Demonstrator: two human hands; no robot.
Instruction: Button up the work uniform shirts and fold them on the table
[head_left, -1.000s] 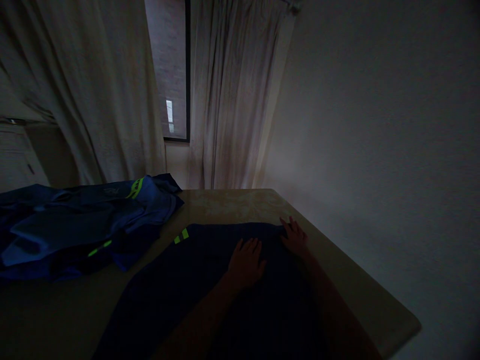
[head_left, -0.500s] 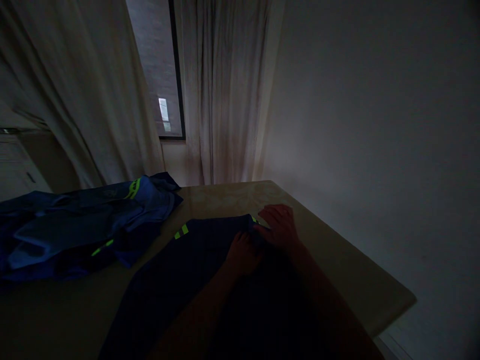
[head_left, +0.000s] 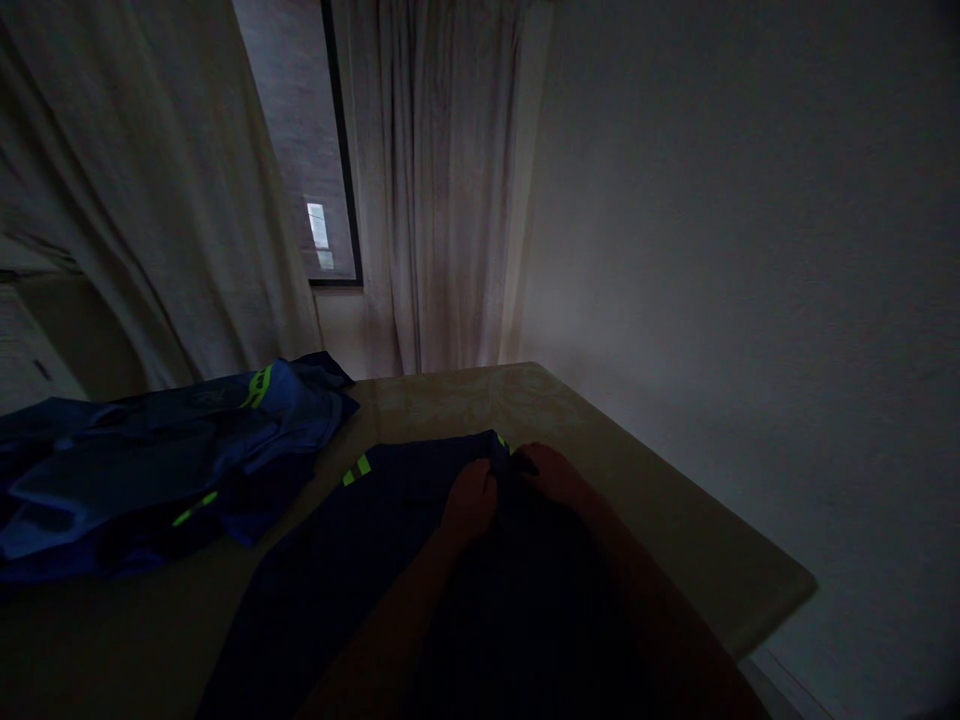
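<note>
A dark navy garment (head_left: pixel 390 530) with yellow-green stripes near its far corners lies spread on the table in front of me. Its exact kind is hard to make out in the dim light. My left hand (head_left: pixel 471 500) has its fingers closed on the cloth near the far right corner. Just to the right, my right hand (head_left: pixel 553 472) curls its fingers round the edge of the same garment, with a fold of cloth raised between the two hands. Both forearms cover part of the fabric, and its near part sinks into shadow.
On the left of the table lies a heap of blue garments (head_left: pixel 150 450) with yellow-green bands. The pale tabletop (head_left: pixel 435 400) ends at a right edge near a plain wall (head_left: pixel 712 250). Long curtains (head_left: pixel 450 200) and a window (head_left: pixel 292 130) stand behind.
My right hand has come down and its spread fingers have closed on the garment's edge. My left hand has shifted slightly left and gripped the cloth. The view has turned slightly right.
</note>
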